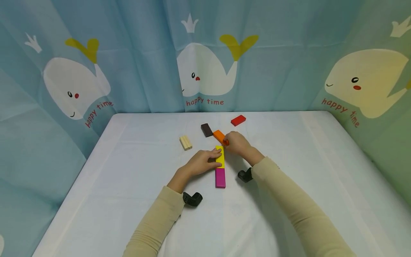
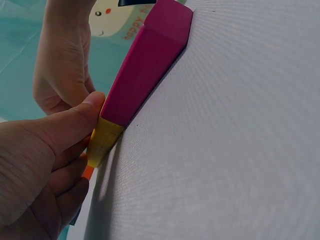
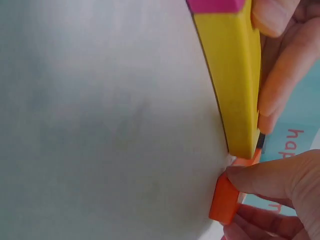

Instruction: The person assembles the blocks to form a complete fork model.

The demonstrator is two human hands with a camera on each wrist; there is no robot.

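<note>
Edge of yellow block (image 3: 230,75) meets spread left hand (image 1: 201,161); right hand (image 1: 238,143) pinches orange block (image 1: 219,135).

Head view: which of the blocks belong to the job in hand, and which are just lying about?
In the job:
- yellow block, left hand touching it
- orange block, in the grip of the right hand
- magenta block, end to end with yellow

Apparently just lying about, untouched:
- dark block
- red block
- wooden block

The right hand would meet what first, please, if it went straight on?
Past the orange rectangular block it holds, the right hand would probably meet the dark brown rectangular block; depth is unclear.
</note>
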